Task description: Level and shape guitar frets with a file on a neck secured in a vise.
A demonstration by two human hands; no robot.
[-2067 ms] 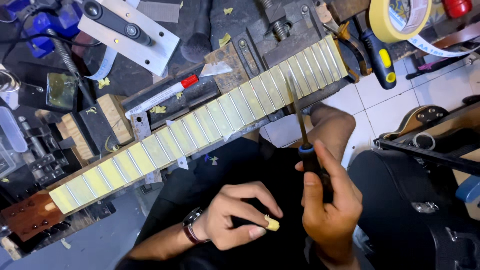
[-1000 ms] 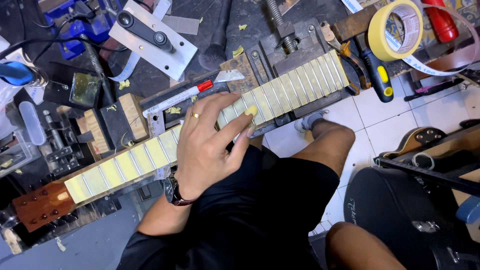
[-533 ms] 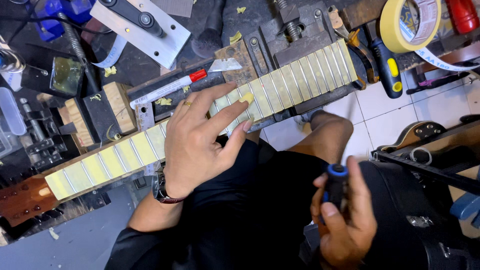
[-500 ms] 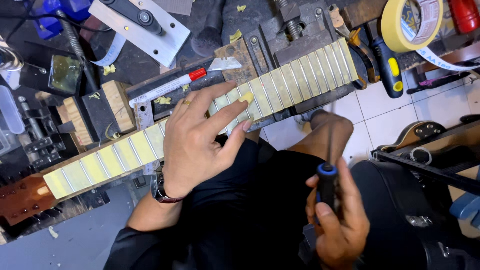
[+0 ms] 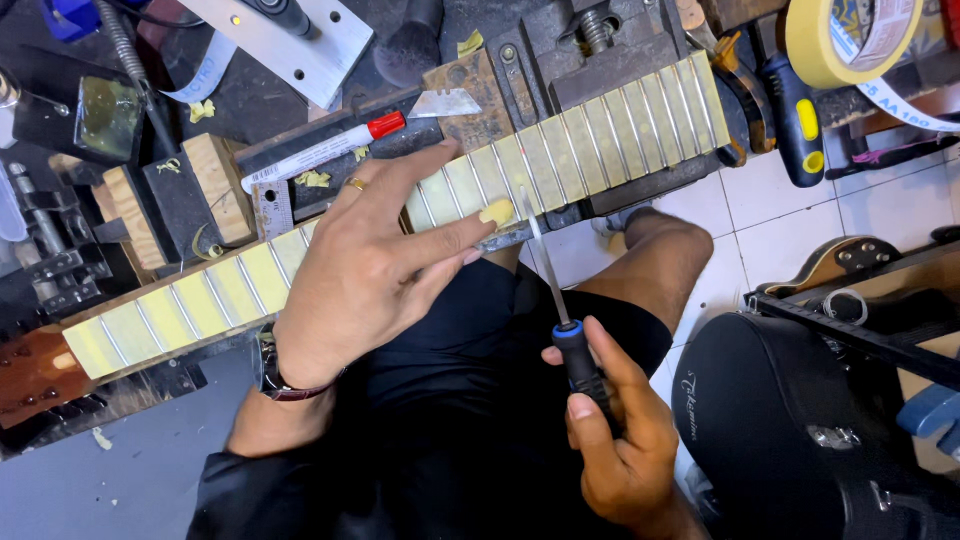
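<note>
The light is bright and even, so it is easy to see. The white floor tiles [image 5: 800, 215] at the right shine pale, and the metal plate [image 5: 290, 45] at the top left gleams a little. Shadows are soft — one dark patch sits under the left hand [image 5: 375, 270]. The middle looks sharp. The corners bend a bit, and the lower left is dim and grey.
</note>
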